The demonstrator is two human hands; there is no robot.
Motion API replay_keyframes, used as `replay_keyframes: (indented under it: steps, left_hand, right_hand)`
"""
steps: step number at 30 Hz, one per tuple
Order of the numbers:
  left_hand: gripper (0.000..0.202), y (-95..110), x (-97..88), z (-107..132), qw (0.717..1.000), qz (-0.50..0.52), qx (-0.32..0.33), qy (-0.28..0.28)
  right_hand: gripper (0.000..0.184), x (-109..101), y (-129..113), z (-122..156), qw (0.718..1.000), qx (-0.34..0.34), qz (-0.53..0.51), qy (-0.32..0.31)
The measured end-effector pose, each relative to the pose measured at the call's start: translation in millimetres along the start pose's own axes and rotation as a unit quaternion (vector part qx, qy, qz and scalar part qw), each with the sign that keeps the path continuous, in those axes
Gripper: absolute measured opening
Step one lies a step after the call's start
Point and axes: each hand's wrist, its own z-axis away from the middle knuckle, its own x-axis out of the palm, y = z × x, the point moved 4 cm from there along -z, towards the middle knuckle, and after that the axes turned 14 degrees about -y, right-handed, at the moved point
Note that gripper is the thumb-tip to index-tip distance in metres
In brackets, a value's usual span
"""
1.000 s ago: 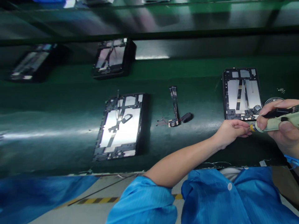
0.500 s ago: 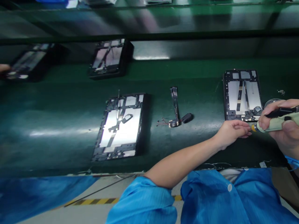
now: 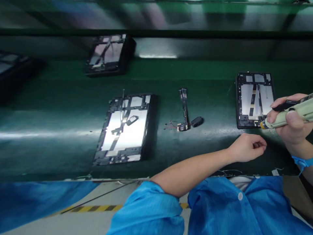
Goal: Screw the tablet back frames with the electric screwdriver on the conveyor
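Note:
My right hand [image 3: 290,122] grips a pale green electric screwdriver [image 3: 286,118] whose tip sits at the near right corner of an open tablet frame [image 3: 254,98] on the green belt. My left hand [image 3: 246,147] rests on the belt just in front of that frame, fingers curled into a loose pinch; whether anything is in them I cannot make out. Another tablet frame [image 3: 123,129] with a silver back plate lies to the left. Between the two lie a flex cable with a small board [image 3: 184,111] and a small black part [image 3: 197,121].
The green conveyor belt [image 3: 61,107] runs across the view. Another tablet frame [image 3: 106,55] lies on the far lane, and a dark one [image 3: 12,70] at the far left edge. The floor below shows a yellow-black stripe [image 3: 102,208].
My left hand has drawn back from the tablet's near edge toward me. The screwdriver has lifted slightly, tip still at the frame's corner. Frames on the far lane have shifted left.

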Motion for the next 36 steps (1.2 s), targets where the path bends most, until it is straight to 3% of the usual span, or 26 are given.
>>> replay_keyframes:
  steps: [10,36]
  left_hand:
    - [0.014,7.2,0.6,0.5,0.993,-0.104,0.045,-0.013]
    - [0.014,7.2,2.6,-1.7,0.987,-0.152,0.046,-0.035]
  right_hand:
    - [0.023,2.2,5.5,-2.6,1.0,0.005,-0.01,0.003]
    - [0.024,4.2,3.3,-0.9,1.0,-0.008,-0.023,-0.015]
